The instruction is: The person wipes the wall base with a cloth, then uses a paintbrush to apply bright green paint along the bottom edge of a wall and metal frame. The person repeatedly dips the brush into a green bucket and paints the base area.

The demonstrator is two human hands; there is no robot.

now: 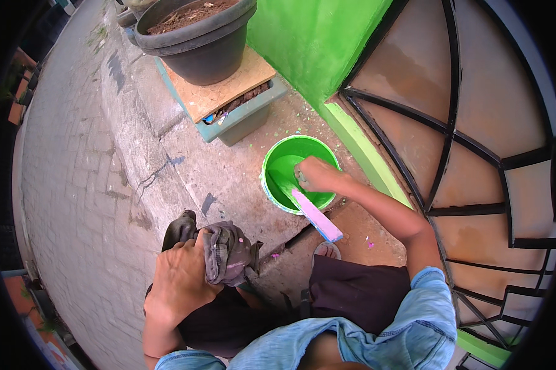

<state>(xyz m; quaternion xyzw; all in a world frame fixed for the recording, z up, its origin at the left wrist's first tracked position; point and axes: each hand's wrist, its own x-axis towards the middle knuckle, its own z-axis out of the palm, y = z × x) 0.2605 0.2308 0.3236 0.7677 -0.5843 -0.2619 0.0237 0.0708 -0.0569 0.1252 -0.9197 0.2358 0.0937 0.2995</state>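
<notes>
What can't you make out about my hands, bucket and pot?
Head view:
- Left hand: palm, hidden by its back and dark cloth.
- Right hand: palm and anything gripped, hidden by the fist.
- Bucket: bottom, hidden by green paint.
- Dark pot: far rim, cut off by top edge.

Soft, bright daylight is falling evenly from above, leaving shadows faint. The wall [296, 37] is glowing vivid green, while the trousers [358, 293] are sinking into darkness with little detail. The bucket [275, 174] is showing clearly near the middle. Fisheye distortion is bending the gate [452, 132] and bowing the road [68, 166]; black vignetting is swallowing the corners.
</notes>
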